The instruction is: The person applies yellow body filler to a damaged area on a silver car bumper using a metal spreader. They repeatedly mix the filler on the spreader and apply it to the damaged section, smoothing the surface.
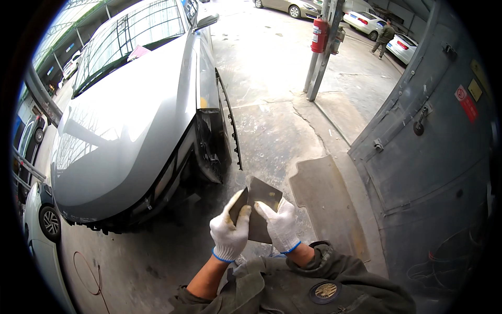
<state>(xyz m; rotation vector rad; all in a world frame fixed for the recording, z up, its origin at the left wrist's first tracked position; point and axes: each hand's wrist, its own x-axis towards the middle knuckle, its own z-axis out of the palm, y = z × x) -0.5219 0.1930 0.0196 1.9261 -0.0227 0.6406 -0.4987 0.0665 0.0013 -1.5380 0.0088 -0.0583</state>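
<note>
Both my hands wear white knit gloves with blue cuffs, low in the middle. My left hand (230,230) pinches a dark grey, thin sheet (264,225) at its left part, which is bent up. My right hand (280,225) grips the sheet on the right side, thumb lying on its face. I cannot tell whether it is one folded piece or two. Just beyond them stands a silver car (120,110) with its front bumper off and dark parts exposed at the front corner.
A grey metal door (418,162) is at right, a worn mat (324,209) on the floor beside it. A red extinguisher (319,35) hangs on a post. A person (386,36) stands among parked cars behind. A hose (97,282) lies lower left, near another car (36,220).
</note>
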